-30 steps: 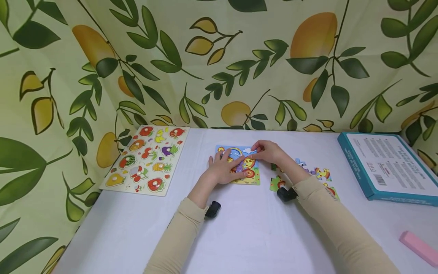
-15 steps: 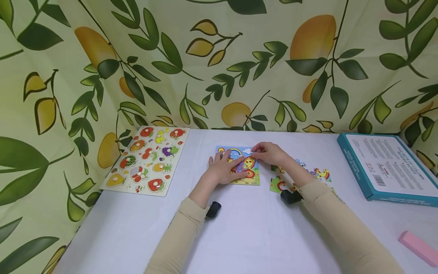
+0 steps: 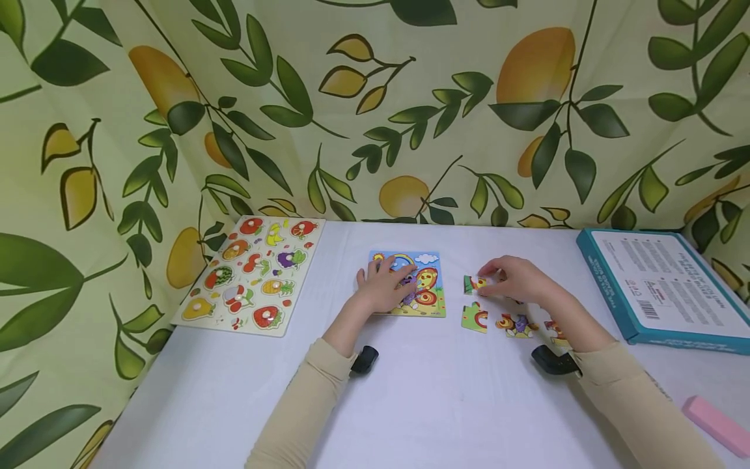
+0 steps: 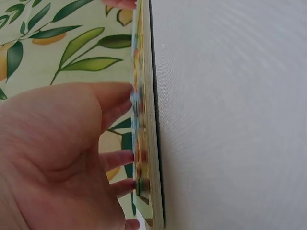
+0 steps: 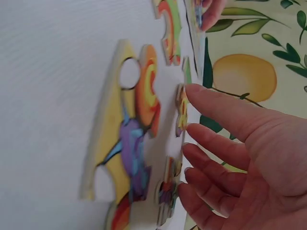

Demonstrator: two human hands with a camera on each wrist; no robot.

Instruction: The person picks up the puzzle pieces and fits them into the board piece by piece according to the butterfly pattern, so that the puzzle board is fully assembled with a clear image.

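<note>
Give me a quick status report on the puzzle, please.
Left grip resting on flat puzzle. Right grip at loose piece, hold unclear. Other pieces close by, nothing seen blocking.

A person's left hand (image 3: pixel 383 290) fans out palm down while the right hand (image 3: pixel 518 280) reaches low, pointing inward.
The left arm (image 3: pixel 299 417) slants in from the bottom of the head view; the right arm (image 3: pixel 633 404) angles in from the lower right. Beige sleeves (image 3: pixel 313 381) stop short of both hands, leaving the wrists bare. In the right wrist view, the thumb (image 5: pixel 218 103) stands apart from gently bent fingers (image 5: pixel 218 143).
</note>
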